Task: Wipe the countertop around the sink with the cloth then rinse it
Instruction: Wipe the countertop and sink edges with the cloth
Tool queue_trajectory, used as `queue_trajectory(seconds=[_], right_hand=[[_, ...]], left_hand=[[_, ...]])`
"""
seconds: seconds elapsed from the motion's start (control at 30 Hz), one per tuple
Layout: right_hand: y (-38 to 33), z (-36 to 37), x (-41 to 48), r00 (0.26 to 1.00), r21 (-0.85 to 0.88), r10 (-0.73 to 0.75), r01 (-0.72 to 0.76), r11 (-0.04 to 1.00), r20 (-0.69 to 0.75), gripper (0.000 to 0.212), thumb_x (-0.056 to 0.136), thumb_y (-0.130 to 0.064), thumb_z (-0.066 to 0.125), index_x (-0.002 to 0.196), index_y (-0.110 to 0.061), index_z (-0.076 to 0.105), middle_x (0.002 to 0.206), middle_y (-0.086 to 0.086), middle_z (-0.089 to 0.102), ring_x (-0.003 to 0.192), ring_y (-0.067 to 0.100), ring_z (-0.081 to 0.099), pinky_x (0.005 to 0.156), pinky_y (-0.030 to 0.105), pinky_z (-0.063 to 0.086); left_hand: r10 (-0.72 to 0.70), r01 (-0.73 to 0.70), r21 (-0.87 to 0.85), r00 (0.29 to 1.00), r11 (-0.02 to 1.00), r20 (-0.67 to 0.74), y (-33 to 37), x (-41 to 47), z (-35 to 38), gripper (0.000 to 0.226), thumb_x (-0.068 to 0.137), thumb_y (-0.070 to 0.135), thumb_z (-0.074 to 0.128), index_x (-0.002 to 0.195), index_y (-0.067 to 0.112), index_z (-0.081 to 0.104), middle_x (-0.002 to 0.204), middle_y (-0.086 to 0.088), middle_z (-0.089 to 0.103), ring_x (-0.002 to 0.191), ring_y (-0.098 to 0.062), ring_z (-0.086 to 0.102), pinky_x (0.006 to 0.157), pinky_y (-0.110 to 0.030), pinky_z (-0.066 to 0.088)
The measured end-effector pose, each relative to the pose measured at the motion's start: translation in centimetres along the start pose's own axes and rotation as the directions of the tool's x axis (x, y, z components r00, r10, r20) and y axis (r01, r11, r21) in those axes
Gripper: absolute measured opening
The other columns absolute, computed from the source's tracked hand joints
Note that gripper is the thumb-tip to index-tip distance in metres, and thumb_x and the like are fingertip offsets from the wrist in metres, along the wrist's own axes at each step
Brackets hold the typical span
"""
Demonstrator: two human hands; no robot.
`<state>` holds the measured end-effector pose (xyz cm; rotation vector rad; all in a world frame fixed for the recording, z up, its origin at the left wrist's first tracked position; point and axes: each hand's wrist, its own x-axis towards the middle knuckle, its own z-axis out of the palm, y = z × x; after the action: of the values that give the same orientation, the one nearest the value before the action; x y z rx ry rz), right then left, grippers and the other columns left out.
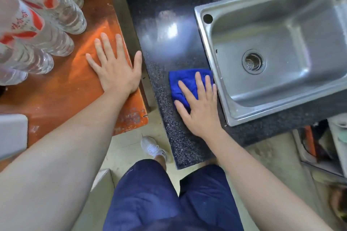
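A folded blue cloth (183, 80) lies on the dark speckled countertop (169, 48), right beside the left rim of the steel sink (221, 73). My right hand (199, 107) presses flat on the cloth with fingers spread, covering its near half. My left hand (114, 67) rests flat and open on the orange table (62, 90) to the left, holding nothing. The sink basin is bare, with a round drain strainer (253, 61) in its floor.
Several clear plastic water bottles (45, 24) with red labels stand on the orange table at far left. A white box (11, 135) sits at the table's near edge. A narrow floor gap separates table and counter. An open cabinet (323, 146) with clutter lies under the counter at right.
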<state>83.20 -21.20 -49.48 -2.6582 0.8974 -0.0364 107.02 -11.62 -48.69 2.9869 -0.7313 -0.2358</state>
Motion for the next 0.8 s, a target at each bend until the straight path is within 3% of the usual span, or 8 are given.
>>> queue_trajectory(seconds=[0.17, 0.4, 0.63, 0.8], right_hand=[[2.7, -1.1, -10.8, 0.996, -0.044, 0.045, -0.042, 0.998, 0.072, 0.060, 0.097, -0.054, 0.052, 0.153, -0.033, 0.041, 0.167, 0.014, 0.013, 0.155, 0.036, 0.003, 0.123, 0.057, 0.011], [2.9, -1.1, -9.7, 0.993, -0.056, 0.032, -0.025, 0.998, 0.117, 0.063, 0.096, -0.055, 0.049, 0.153, -0.033, 0.038, 0.167, 0.016, 0.012, 0.155, 0.034, 0.001, 0.123, 0.058, 0.010], [0.9, -0.9, 5.9, 0.998, -0.081, 0.002, 0.004, 0.997, 0.068, 0.062, 0.097, -0.061, 0.037, 0.154, -0.038, 0.035, 0.168, 0.015, 0.009, 0.155, 0.037, 0.003, 0.125, 0.049, 0.000], [-2.3, -0.9, 18.3, 0.997, -0.118, 0.049, -0.042, 0.992, 0.052, 0.062, 0.097, -0.062, 0.033, 0.154, -0.039, 0.033, 0.167, 0.018, 0.010, 0.152, 0.043, 0.006, 0.122, 0.053, 0.002]], left_hand=[[0.022, -0.022, -0.010, 1.000, 1.000, -0.002, 0.1, -0.2, -0.1, 0.080, 0.095, 0.070, 0.009, 0.159, 0.024, 0.013, 0.167, -0.016, 0.004, 0.153, -0.035, 0.001, 0.118, -0.066, 0.003], [0.032, -0.032, -0.026, 0.999, 0.999, -0.001, 0.2, -0.4, -0.3, 0.081, 0.096, 0.070, 0.009, 0.159, 0.021, 0.014, 0.166, -0.018, 0.005, 0.153, -0.036, 0.002, 0.118, -0.066, 0.003], [0.043, -0.042, -0.036, 0.999, 0.998, 0.016, 0.1, -0.4, -0.3, 0.080, 0.097, 0.068, 0.010, 0.160, 0.019, 0.013, 0.166, -0.019, 0.006, 0.153, -0.037, 0.002, 0.118, -0.067, 0.004], [0.049, -0.048, -0.043, 0.999, 0.998, 0.015, -0.2, -0.2, -0.1, 0.079, 0.097, 0.068, 0.012, 0.160, 0.019, 0.014, 0.166, -0.018, 0.006, 0.153, -0.037, 0.003, 0.117, -0.068, 0.005]])
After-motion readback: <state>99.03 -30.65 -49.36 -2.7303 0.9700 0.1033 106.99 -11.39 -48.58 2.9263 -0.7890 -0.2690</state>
